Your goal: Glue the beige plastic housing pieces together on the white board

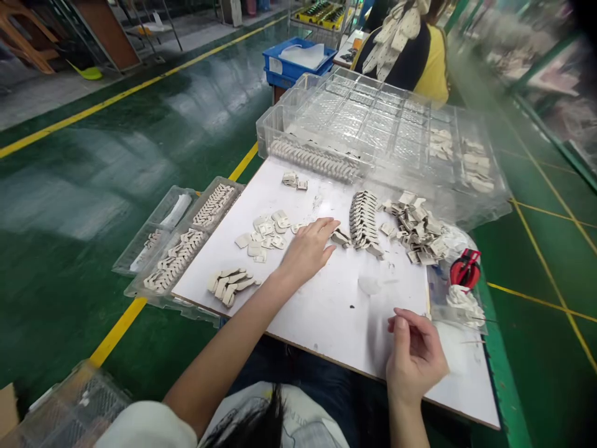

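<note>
My left hand [308, 249] is over the middle of the white board [298, 311], palm down with its fingers stretched out. Its fingertips are close to a few small beige parts [341, 237] and a curved row of stacked beige plastic parts [362, 218]. Left of that hand lies a loose group of flat beige pieces [263, 233]. Nearer the board's left edge is a cluster of bent beige parts [231, 285]. My right hand [415, 354] hovers above the front right of the board, thumb and forefinger pinched together. Whatever may be between those fingertips is too small to make out.
A heap of beige parts [420, 227] lies at the right, beside red-handled pliers [465, 270]. Clear compartment trays [373, 124] stand across the back; further trays [186, 233] flank the board's left. Another person [410, 56] sits beyond, near a blue crate [298, 61].
</note>
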`<state>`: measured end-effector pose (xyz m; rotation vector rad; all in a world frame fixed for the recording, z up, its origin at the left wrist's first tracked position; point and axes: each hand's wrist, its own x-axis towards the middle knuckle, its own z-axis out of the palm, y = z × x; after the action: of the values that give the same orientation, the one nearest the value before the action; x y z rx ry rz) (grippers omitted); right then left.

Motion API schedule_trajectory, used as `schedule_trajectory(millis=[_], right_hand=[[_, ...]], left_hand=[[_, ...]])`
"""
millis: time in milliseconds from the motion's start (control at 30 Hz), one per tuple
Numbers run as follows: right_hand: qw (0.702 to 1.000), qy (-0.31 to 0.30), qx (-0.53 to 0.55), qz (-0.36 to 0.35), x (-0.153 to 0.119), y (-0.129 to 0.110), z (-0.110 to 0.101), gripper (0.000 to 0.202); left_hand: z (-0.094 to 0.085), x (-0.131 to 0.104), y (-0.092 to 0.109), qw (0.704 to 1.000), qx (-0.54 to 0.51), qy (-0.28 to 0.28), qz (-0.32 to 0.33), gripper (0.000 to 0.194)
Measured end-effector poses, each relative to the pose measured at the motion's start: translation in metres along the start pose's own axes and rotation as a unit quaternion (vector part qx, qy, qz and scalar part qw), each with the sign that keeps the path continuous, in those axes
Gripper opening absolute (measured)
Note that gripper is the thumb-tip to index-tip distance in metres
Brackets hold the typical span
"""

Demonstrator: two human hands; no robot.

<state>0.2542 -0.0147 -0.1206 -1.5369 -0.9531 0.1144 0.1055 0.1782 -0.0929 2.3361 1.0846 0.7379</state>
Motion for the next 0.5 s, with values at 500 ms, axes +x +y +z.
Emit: schedule_trajectory(millis=[500], right_hand=[[0.962,-0.216,-0.159,0.042,0.037,0.006,0.027,0.020]], left_hand=[[-0.015,-0.086,0.012,0.996,0.026,-0.026,0.078,0.026]])
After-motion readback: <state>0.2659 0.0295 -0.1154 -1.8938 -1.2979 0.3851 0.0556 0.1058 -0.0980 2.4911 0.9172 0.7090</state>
